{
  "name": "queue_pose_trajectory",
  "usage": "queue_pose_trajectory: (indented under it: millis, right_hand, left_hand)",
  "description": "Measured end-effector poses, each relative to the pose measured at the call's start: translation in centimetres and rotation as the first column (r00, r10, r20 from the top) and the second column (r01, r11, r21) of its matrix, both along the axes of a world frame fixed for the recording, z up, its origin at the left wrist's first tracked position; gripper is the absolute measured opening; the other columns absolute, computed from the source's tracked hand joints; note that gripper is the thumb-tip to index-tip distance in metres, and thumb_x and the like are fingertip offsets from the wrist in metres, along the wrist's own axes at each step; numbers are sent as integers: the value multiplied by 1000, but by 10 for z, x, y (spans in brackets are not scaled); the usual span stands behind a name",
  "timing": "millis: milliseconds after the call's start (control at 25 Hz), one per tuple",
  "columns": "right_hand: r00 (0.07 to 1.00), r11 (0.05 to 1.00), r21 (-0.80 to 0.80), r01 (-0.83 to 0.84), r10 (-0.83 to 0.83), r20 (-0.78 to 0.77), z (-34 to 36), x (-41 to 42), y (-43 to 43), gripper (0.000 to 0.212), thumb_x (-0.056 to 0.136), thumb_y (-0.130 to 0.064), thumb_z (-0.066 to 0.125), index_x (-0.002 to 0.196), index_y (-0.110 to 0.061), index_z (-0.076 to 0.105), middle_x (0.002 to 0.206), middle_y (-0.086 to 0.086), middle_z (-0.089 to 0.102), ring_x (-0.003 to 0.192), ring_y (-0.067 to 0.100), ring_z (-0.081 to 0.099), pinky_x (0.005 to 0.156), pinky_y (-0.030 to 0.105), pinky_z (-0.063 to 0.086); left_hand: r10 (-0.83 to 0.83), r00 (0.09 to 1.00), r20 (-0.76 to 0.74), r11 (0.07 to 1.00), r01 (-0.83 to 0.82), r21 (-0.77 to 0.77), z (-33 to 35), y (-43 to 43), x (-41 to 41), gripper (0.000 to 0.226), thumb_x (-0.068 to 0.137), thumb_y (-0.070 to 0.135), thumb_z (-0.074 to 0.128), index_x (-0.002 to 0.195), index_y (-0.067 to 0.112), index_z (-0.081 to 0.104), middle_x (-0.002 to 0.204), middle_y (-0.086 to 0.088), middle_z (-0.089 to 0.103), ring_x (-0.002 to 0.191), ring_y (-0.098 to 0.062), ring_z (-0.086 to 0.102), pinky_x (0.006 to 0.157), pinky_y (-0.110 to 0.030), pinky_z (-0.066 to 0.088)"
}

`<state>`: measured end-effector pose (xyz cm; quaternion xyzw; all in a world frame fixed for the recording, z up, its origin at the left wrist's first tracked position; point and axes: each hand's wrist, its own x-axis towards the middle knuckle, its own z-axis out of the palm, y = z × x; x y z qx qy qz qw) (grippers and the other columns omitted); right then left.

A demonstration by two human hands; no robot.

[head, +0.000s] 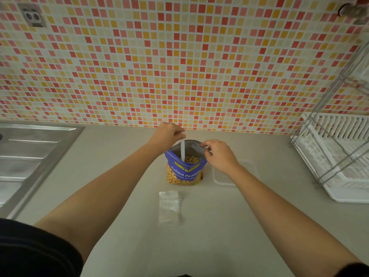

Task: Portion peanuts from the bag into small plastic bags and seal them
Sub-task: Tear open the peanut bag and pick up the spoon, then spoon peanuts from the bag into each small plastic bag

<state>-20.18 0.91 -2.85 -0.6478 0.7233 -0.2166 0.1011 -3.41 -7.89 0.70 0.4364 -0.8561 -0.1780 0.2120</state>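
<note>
A blue bag of salted peanuts (184,170) stands upright on the grey counter, its top wide open with peanuts showing inside. My left hand (166,136) is above the bag's back left and pinches the top of a white plastic spoon handle (182,149) that reaches down into the bag. My right hand (218,154) pinches the bag's right rim and holds it open. A small stack of clear plastic bags (169,206) lies flat on the counter in front of the peanut bag.
A clear plastic lid or tray (221,179) lies on the counter right of the bag, partly under my right wrist. A steel sink drainboard (30,156) is at the left. A white dish rack (339,156) stands at the right. A tiled wall rises behind.
</note>
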Motion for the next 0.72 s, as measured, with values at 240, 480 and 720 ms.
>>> queue_pose_trajectory:
  millis: [240,480,720]
  right_hand:
    - [998,956,-294,13,-30,-51,6,12,23,16,88,-18,54,99,-9,63,101,5,65,97,22,57,78,23,39]
    - [997,933,-360,-7,34,69,-51,33,80,13,81,-18,51,82,-9,61,80,6,63,76,27,58,73,26,39]
    - [997,986,162,-41,50,-50,-146,57,110,54,84,-34,32,112,3,61,118,23,63,108,36,62,90,40,50]
  left_hand:
    - [-7,996,-86,975,-12,-222,4,25,12,38,91,21,55,126,3,54,107,-19,65,93,-32,61,83,-36,48]
    - [-117,973,-198,966,65,-250,-58,90,53,30,86,25,51,98,5,71,83,-11,71,70,-25,63,68,-22,43]
    - [-31,998,60,999,32,-28,-146,104,75,26,74,16,63,95,1,72,86,-20,71,75,-37,67,74,-36,53]
